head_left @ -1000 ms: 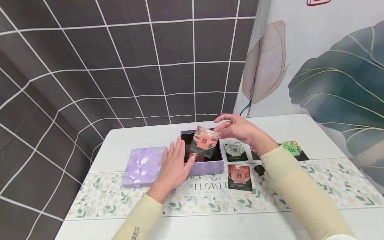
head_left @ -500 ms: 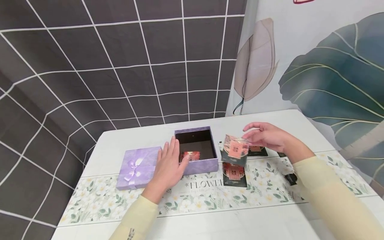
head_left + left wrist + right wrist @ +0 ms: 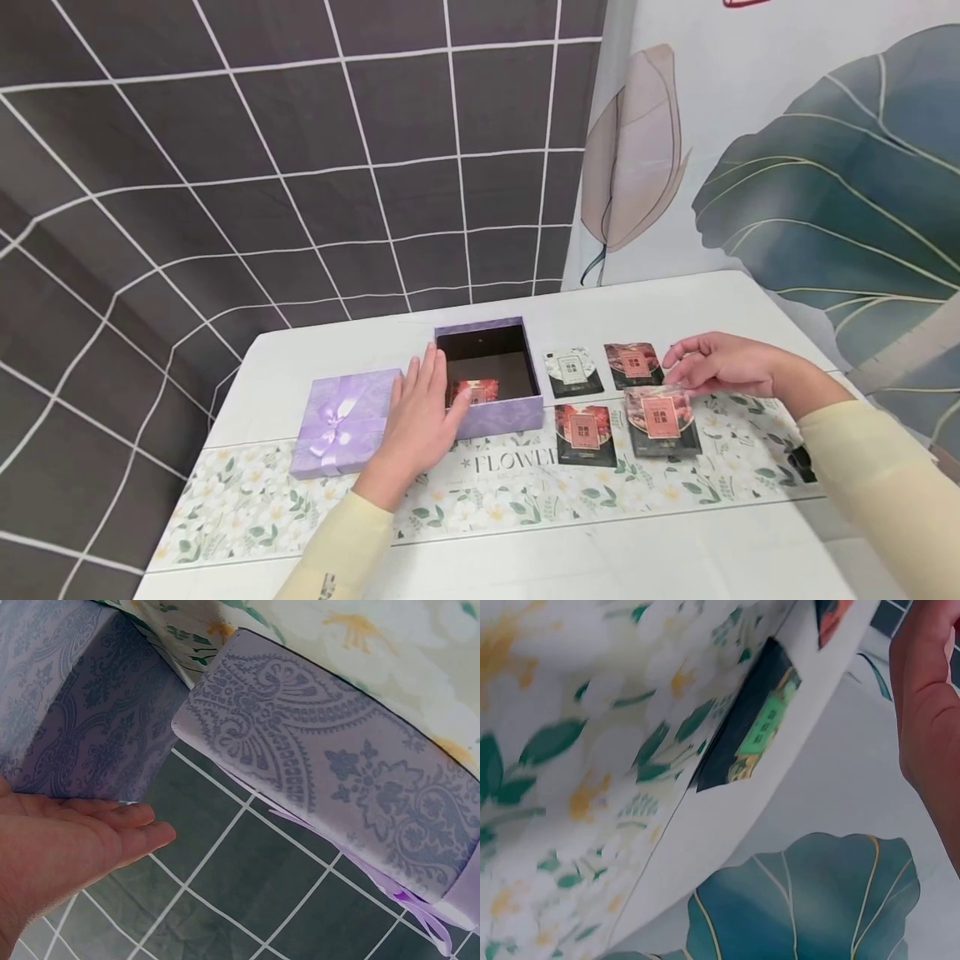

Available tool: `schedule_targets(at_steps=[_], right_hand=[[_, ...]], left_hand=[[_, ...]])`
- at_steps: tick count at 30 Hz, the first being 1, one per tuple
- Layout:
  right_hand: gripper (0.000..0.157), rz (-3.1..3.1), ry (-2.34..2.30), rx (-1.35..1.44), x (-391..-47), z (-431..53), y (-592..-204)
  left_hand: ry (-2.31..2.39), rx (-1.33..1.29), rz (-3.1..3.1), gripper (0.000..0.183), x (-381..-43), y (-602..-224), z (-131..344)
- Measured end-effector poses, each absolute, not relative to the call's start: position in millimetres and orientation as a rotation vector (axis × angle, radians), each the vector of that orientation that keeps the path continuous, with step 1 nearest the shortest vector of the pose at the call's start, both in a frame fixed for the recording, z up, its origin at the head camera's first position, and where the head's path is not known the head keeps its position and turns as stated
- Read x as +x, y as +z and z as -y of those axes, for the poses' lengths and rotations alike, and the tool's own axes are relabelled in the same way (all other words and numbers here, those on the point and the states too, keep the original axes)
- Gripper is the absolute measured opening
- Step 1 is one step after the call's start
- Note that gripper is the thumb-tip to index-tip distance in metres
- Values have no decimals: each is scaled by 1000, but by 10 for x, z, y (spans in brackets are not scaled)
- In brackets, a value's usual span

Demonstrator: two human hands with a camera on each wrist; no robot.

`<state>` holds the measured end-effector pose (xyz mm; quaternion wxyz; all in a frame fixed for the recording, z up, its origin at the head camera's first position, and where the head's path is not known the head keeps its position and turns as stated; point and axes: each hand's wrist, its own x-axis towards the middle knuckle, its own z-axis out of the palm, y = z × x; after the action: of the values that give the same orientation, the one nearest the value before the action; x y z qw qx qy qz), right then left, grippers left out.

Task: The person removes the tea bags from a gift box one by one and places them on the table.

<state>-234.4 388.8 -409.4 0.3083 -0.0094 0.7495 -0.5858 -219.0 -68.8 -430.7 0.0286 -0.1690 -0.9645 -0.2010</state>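
Note:
My right hand (image 3: 723, 367) pinches the top edge of a black sachet with a pink label (image 3: 662, 423), low over the floral band of the table. In the right wrist view only the side of that hand (image 3: 928, 697) shows; the held sachet is out of view. My left hand (image 3: 416, 421) rests straight-fingered against the left wall of an open purple box (image 3: 498, 417). The left wrist view shows its fingers (image 3: 127, 829) along the patterned wall. Inside the box lies a red-labelled sachet (image 3: 476, 392), partly covered by the left thumb.
A purple lid with a ribbon bow (image 3: 345, 421) lies left of the box. A white-labelled sachet (image 3: 572, 372) and two red-labelled sachets, one behind (image 3: 633, 364) and one in front (image 3: 585, 435), lie right of it. The right wrist view shows a green-labelled sachet (image 3: 757, 724).
My right hand has lifted the pink-labelled sachet out of the box, carried it to the right and lowered it beside the front red sachet. The left hand has stayed at the box.

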Motion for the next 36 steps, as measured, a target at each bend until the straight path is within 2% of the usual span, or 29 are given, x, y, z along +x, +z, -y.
schedule_targets(at_steps=[10,17,23,36], right_hand=[[30,-2229,-1265,-66,-2357,-3850,-4308],[27,-2385,-1113,-132,-2403,-3752,-4276],[16,-2547,-1044,-208,-2402,-3513,-4080],[27,-2602,-1313,-429,-2476,-2421,-3411]], left_hand=[[-589,-527,2987,77,-2178,-4319,699],[-594,-523,2967,75,-2181,-4324,714],[-592,-516,2974,75,-2178,-4325,718],[-588,-519,2967,76,-2188,-4325,699]])
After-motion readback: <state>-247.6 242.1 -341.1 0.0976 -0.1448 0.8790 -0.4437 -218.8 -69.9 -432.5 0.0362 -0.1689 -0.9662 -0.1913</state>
